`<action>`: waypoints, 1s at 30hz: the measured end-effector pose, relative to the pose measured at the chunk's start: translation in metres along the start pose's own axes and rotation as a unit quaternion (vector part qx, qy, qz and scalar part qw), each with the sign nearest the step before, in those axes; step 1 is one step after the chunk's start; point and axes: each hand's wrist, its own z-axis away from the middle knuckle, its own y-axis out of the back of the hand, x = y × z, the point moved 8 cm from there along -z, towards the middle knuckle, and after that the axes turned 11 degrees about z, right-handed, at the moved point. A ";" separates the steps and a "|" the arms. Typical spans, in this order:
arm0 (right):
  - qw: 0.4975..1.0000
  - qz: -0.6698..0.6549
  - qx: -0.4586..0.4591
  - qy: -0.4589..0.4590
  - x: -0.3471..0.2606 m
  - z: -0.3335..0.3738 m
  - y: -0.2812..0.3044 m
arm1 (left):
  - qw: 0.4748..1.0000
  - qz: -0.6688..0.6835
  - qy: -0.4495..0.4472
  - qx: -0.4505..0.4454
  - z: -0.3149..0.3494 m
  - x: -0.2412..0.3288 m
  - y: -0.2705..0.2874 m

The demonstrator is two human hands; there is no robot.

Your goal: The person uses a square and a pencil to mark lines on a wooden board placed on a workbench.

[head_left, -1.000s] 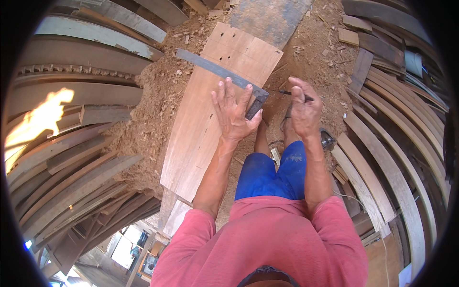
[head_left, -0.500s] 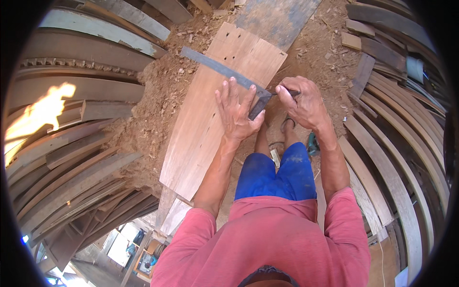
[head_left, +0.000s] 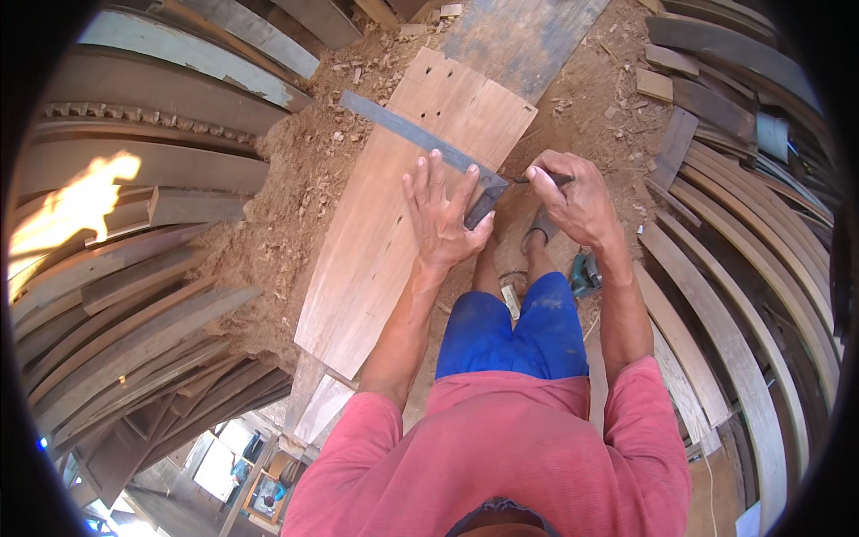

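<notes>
A metal try square [head_left: 398,125] lies across a pale wooden board [head_left: 358,259], its dark stock [head_left: 483,204] along the board's right edge. My left hand [head_left: 440,219] rests on the board and square with fingers spread, fingertips on the blade and thumb against the stock. Just right of the square's corner, my right hand [head_left: 573,201] is closed around a thin dark pointed tool [head_left: 557,179]. Its thin end points left toward the corner. Whether it touches the wood, I cannot tell. Several small dark holes mark the board's far end.
Beyond the board extends a worn grey plank [head_left: 514,40]. Shavings and sawdust [head_left: 300,179] cover the ground. Stacked planks stand at the left [head_left: 134,170] and right [head_left: 743,259]. A green power tool [head_left: 584,275] lies beside my legs.
My right hand has moved slightly right with the pointed tool, away from the square's corner. My left hand and the square stay in place on the board.
</notes>
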 end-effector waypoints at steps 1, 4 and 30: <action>1.000 -0.007 0.003 -0.024 0.002 0.002 0.003 | 1.000 -0.002 0.002 -0.002 0.000 0.000 0.000; 0.995 -0.045 0.044 -0.071 0.007 0.011 0.008 | 1.000 0.001 -0.003 -0.001 0.001 0.001 0.000; 0.907 -0.310 0.227 -0.170 0.089 0.059 -0.021 | 0.977 -0.101 0.173 -0.079 0.069 -0.034 0.023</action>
